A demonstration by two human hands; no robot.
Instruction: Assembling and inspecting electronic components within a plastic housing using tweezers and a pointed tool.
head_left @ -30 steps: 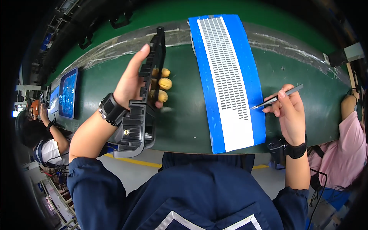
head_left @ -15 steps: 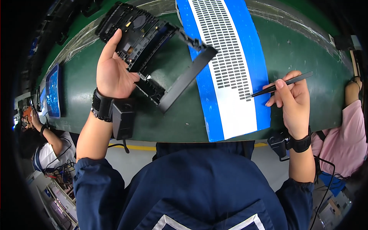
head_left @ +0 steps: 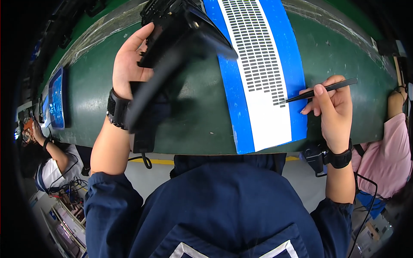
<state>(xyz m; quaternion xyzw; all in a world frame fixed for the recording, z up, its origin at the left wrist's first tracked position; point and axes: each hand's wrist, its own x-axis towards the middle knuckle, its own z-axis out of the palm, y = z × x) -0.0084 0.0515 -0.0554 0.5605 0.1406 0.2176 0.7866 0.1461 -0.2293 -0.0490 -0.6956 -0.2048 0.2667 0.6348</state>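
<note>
My left hand (head_left: 129, 64) grips a black plastic device housing (head_left: 167, 38) with an open frame-like flap, held above the table at the upper left; motion blurs its near part. Between thumb and fingers of my right hand (head_left: 331, 103) is a pair of black tweezers (head_left: 320, 89), slanting down to the left. The tweezer tips meet a white sheet (head_left: 269, 124) covered with rows of small dark rectangular stickers (head_left: 258, 56), near the lowest ones. Whether a sticker sits between the tips is too small to tell. Beneath the sheet lies a blue board (head_left: 297, 69).
The green table (head_left: 193, 124) bears a blue tray (head_left: 57, 99) at its left end. A co-worker's arm (head_left: 60, 159) is at the far left. Another co-worker in a pink sleeve (head_left: 383, 150) sits at the right. Cables hang from boxes at my wrists.
My left hand has turned the black housing over, swinging its frame toward me, and shifted slightly right. The tweezers have moved slightly up and right, along with the sheet and board.
</note>
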